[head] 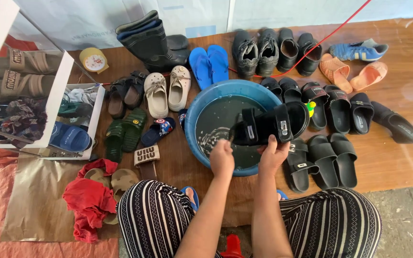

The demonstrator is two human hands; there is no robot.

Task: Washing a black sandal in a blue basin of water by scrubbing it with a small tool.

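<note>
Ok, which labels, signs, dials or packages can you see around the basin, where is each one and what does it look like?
Clock: far left by the black boots; round, yellow rim, white dial.
Slide strap: left of the blue basin; brown band, pale lettering.
Child's sandal: beside the basin; dark blue, round red, white and blue shield badge.
Black sandal: in the right hand over the basin; small grey strap tags.

Blue basin [194, 114] of dark water, centre of wooden board [397, 157]. Black sandal [268, 125] held over it by right hand [273, 154]; left hand [222, 157] at basin's near rim. Assorted footwear surrounds; red cloth [88, 200] near left.
</note>
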